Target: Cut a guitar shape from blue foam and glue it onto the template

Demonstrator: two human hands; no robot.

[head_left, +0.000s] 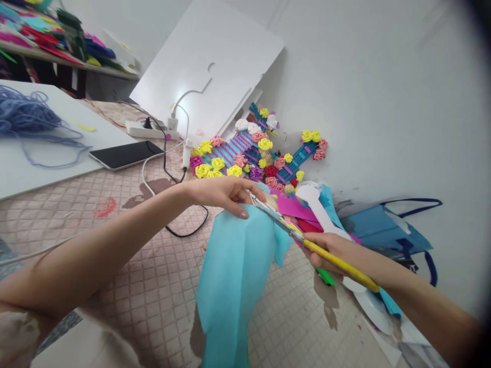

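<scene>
My left hand (230,193) pinches the top edge of a light-blue sheet (233,260), crepe paper or thin fabric, which hangs down over the quilted mat. Scissors with yellow handles (341,263) are in my right hand (326,250), whose fingers wrap round the grip. The blades point left along the upper edge of the blue sheet, close to my left fingertips. A narrow blue flap hangs to the right, below the blades. Part of the handles is hidden behind my right fingers.
Behind my hands lies a blue structure with paper flowers (238,151). Coloured scraps (299,207) and a blue bag (383,230) are to the right. A phone (126,155), a power strip (149,130), cables and blue yarn (26,112) are on the left. A white board (215,61) leans on the wall.
</scene>
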